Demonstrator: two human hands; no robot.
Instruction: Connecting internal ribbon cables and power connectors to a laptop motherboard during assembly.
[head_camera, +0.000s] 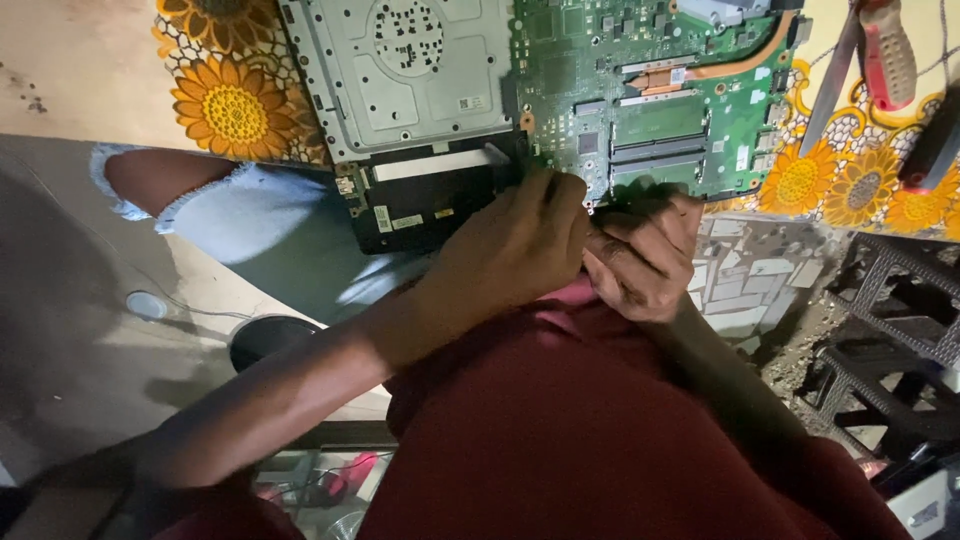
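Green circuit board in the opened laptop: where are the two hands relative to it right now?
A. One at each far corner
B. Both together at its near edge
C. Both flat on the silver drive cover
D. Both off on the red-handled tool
B: the left hand and right hand press together at the near edge of the green circuit board, away from the red-handled tool.

The opened laptop (440, 110) shows a matt grey metal plate with punched holes beside a green circuit board (650, 100), its surface lacquered and faintly glossy, crossed by a dull copper pipe (735, 65). The black edge under it looks like matt plastic. The tabletop (230, 100) wears a smooth, slightly shiny sunflower-print cover. A screwdriver (885, 50) has a red plastic grip. Maroon cloth (560, 420) looks soft and matt; frayed pale denim (250, 215) looks rough.
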